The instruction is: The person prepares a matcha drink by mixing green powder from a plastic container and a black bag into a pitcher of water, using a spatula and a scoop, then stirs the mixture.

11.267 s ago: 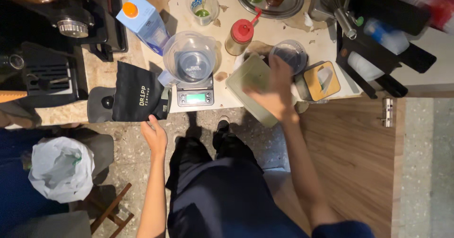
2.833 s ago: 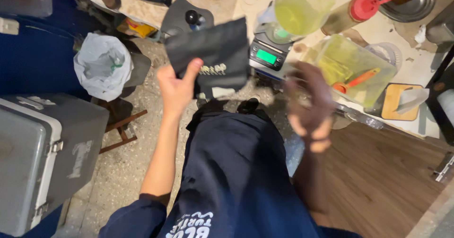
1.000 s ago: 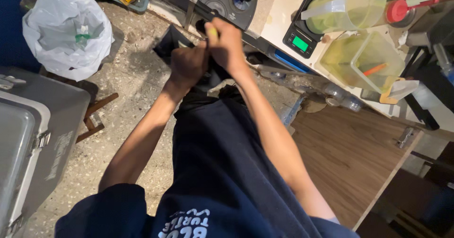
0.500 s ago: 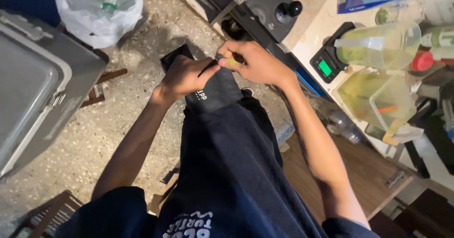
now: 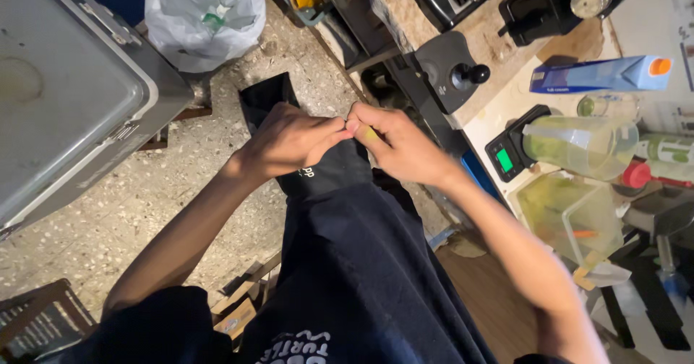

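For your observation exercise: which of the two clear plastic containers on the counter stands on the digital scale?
The round clear plastic jug holding greenish liquid; the square clear tub stands beside the black scale, nearer the person.

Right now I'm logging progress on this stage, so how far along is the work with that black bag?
Looks done: the pitcher on the scale holds pale green liquid. In hand: the black bag is off the counter, held against the person's body, with the left hand and right hand pinching its top edge together. Left: whether the top is sealed or open cannot be told.
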